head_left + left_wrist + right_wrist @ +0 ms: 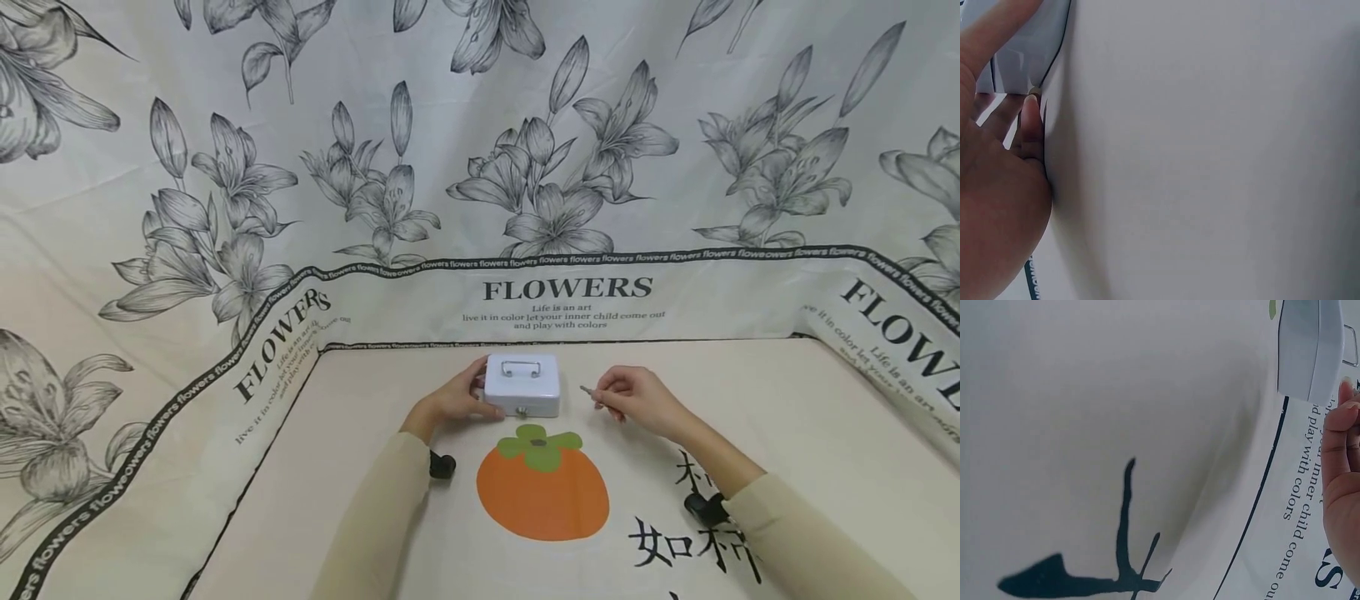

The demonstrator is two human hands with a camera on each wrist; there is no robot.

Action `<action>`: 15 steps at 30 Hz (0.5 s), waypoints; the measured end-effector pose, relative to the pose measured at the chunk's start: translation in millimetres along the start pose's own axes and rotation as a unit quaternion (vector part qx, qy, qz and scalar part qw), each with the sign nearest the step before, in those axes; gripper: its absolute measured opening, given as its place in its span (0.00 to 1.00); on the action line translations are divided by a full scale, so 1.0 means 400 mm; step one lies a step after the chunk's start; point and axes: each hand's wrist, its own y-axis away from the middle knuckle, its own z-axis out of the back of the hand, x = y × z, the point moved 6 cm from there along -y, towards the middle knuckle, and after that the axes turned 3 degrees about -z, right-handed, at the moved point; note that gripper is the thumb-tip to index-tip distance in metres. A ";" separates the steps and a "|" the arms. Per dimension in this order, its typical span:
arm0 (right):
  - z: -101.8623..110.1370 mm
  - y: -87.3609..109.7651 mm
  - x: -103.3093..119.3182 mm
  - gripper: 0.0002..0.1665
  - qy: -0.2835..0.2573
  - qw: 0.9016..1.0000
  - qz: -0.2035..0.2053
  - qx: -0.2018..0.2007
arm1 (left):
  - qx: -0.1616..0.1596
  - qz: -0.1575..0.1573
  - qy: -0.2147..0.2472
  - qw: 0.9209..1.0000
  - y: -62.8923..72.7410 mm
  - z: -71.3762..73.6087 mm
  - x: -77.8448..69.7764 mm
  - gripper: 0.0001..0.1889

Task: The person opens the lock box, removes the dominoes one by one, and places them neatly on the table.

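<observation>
A white cash box (522, 396) with a wire handle on its lid stands closed at the back of the table, its lock (522, 412) facing front. My left hand (456, 395) holds the box by its left side, thumb near the front and fingers towards the back. In the left wrist view, that hand (1000, 181) touches the box (1025, 53). To the right of the box and apart from it, my right hand (637, 397) pinches a small metal key (587, 389). In the right wrist view the hand (1342, 469) is partly cut off and the key is hard to see.
A pale cloth with an orange persimmon print (543, 496) and black brush characters (660, 542) covers the table. Behind and beside it hangs a flower-printed curtain (562, 300). Black wrist devices (442, 465) sit by both sleeves.
</observation>
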 end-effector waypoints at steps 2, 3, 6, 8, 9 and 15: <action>-0.005 -0.003 0.000 0.06 0.008 1.000 -0.001 -0.004 | -0.002 -0.002 0.004 1.000 0.002 -0.001 -0.003 0.58; -0.007 -0.005 0.001 0.06 0.012 1.000 -0.001 -0.003 | -0.003 -0.002 0.004 1.000 0.003 -0.001 -0.004 0.58; -0.014 -0.009 0.000 0.07 0.021 1.000 -0.009 -0.003 | -0.004 -0.002 0.005 1.000 0.003 -0.001 -0.006 0.57; -0.019 -0.011 0.000 0.08 0.023 1.000 -0.011 0.000 | -0.005 -0.001 0.006 1.000 0.003 -0.001 -0.007 0.56; -0.022 -0.011 0.001 0.09 0.024 1.000 -0.010 0.003 | -0.005 0.000 0.007 1.000 0.003 -0.001 -0.007 0.56; -0.035 -0.016 0.009 0.11 0.027 1.000 -0.005 0.011 | -0.002 0.010 0.004 1.000 0.002 0.001 -0.007 0.56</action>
